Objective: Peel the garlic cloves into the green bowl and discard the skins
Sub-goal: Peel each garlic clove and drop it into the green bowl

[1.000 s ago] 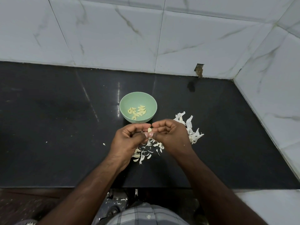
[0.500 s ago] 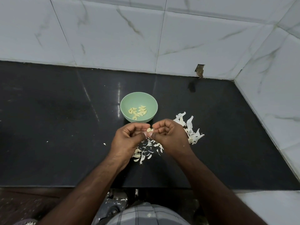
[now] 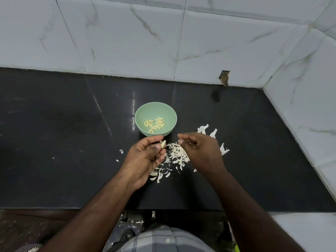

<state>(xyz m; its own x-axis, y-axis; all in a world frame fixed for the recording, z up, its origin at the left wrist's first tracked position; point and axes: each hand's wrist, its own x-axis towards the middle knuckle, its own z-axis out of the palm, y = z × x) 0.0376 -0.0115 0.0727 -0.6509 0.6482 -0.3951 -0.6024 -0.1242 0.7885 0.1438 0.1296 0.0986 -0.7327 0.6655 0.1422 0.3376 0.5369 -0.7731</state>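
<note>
head view:
surface (image 3: pixel 60 142): black polished stone, glossy with light streaks; flat, met white marble-look wall tiles (image 3: pixel 112 39) at the back and right.
green bowl (image 3: pixel 145 110): one, pale mint, round, smooth matte; stood on the surface just beyond the left hand.
peeled cloves (image 3: pixel 155 124): in the bowl bottom, pale yellow, small crescent shapes, smooth; roughly fifteen, exact count unclear.
left hand (image 3: pixel 145 157): palm up, fingers curled; thumb and fingertips pinched one garlic clove.
garlic clove (image 3: pixel 163 143): one, cream-yellow, slim and pointed, looked bare of skin; held just in front of the bowl's near rim, above the surface.
right hand (image 3: pixel 201 151): apart from the left, fingers loosely bent, back toward the camera; a tiny pale scrap showed by the fingertips, could not tell whether it was held.
skins (image 3: pixel 177 154): white, papery, thin curled flakes; one dense heap on the surface between the two hands, trailing toward the near edge.
larger skins (image 3: pixel 209 130): several bigger white ragged pieces beyond and right of the right hand, partly hidden by it.
stray flakes (image 3: pixel 121 151): two or three small ones left of the left hand.
wall chip (image 3: pixel 224 78): one rough brown broken notch at the tile base.
checked cloth (image 3: pixel 160 240): grey plaid fabric at the bottom edge.
</note>
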